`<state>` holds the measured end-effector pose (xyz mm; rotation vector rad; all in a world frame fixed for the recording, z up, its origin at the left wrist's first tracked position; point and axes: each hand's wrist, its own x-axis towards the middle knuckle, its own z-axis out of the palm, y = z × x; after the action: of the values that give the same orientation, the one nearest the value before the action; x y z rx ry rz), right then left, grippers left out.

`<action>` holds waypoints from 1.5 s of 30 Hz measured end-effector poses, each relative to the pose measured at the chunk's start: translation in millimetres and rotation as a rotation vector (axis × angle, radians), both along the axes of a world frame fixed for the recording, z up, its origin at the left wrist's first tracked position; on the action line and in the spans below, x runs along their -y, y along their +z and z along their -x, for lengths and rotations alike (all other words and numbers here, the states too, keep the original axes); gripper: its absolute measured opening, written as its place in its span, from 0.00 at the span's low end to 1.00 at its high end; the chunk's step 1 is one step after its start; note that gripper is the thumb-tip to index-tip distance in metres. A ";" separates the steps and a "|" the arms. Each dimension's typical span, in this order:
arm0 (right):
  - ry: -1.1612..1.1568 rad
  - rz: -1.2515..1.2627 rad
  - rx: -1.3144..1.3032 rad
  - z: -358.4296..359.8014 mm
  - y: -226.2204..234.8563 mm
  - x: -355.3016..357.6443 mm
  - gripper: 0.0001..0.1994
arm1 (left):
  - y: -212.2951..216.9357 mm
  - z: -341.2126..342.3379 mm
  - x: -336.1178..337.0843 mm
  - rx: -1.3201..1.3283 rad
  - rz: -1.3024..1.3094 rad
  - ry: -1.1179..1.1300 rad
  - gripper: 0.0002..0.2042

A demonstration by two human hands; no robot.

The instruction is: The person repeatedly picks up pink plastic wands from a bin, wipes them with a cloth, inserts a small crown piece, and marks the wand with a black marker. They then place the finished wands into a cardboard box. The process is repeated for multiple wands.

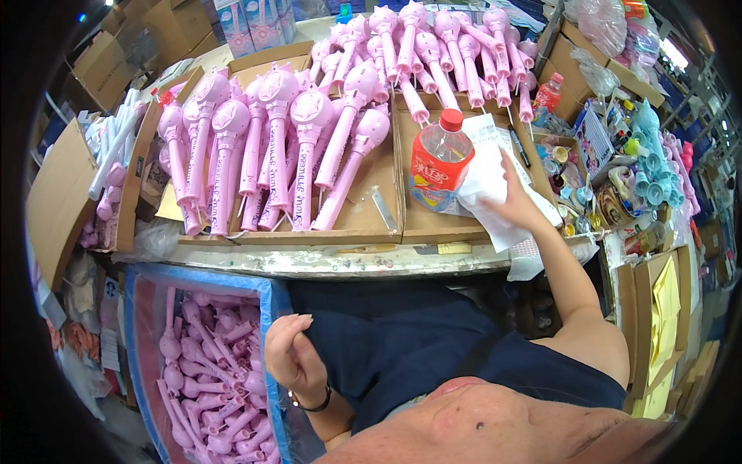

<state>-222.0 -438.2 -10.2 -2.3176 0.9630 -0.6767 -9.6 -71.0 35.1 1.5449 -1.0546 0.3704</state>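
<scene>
My right hand (516, 203) reaches over the box on the table and rests on crumpled white paper (488, 182), its index finger and thumb spread apart. A bottle with a red cap and red label (442, 164) stands just left of that paper. My left hand (295, 352) is raised beside the blue-lined bin, fingers loosely bent, with nothing visible in it. Pink toy wands (307, 155) with round heads and dark lettering lie in rows in the left cardboard tray (363, 220). More pink wands (429, 54) are heaped at the back.
Below the table edge, a bin with blue lining (272, 309) holds many pink wand parts (220, 379). A black pen (519, 148) lies beside the paper. Small jars (560, 155), another red bottle (549, 93) and turquoise parts (653, 166) crowd the right. White tubes (116, 147) lie left.
</scene>
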 end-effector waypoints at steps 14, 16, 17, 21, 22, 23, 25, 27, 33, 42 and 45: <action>-0.528 0.194 0.425 167.4 53.7 2.3 0.38 | -5.7 -14.9 122.9 0.288 -0.448 -0.325 0.05; -0.856 0.382 0.754 237.5 77.6 8.6 0.36 | -6.5 -11.8 140.3 0.292 -0.410 -0.398 0.05; -0.969 0.335 0.907 279.8 92.1 2.2 0.36 | -7.8 -10.2 147.2 0.237 -0.430 -0.431 0.06; -1.706 0.940 0.818 419.2 139.5 -44.5 0.36 | -15.1 -7.6 170.5 0.285 -0.447 -0.466 0.08; -1.790 1.032 0.678 445.6 144.4 -65.3 0.35 | -17.7 -5.8 175.8 0.280 -0.469 -0.472 0.09; -1.831 1.183 0.529 465.4 143.7 -78.9 0.34 | -20.2 -3.8 180.3 0.285 -0.469 -0.488 0.09; -1.895 0.958 0.062 493.0 129.5 -92.2 0.35 | -24.6 0.6 187.2 0.287 -0.471 -0.514 0.08; -1.873 0.680 -0.313 513.6 110.6 -97.2 0.36 | -27.5 3.6 190.6 0.316 -0.469 -0.516 0.08; -1.766 0.270 -0.721 476.5 62.2 -57.7 0.44 | -25.6 -8.4 171.5 0.365 -0.450 -0.404 0.09; -0.218 0.231 0.479 83.8 42.8 7.4 0.43 | -27.1 -0.1 143.4 0.330 -0.441 -0.313 0.08; 0.051 0.132 0.389 -36.4 31.6 -12.5 0.60 | -23.6 3.0 128.2 0.335 -0.462 -0.284 0.09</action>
<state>-185.5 -425.7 21.4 -2.1942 0.6956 -1.1474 -12.6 -199.2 11.5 1.7369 -1.6903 0.1976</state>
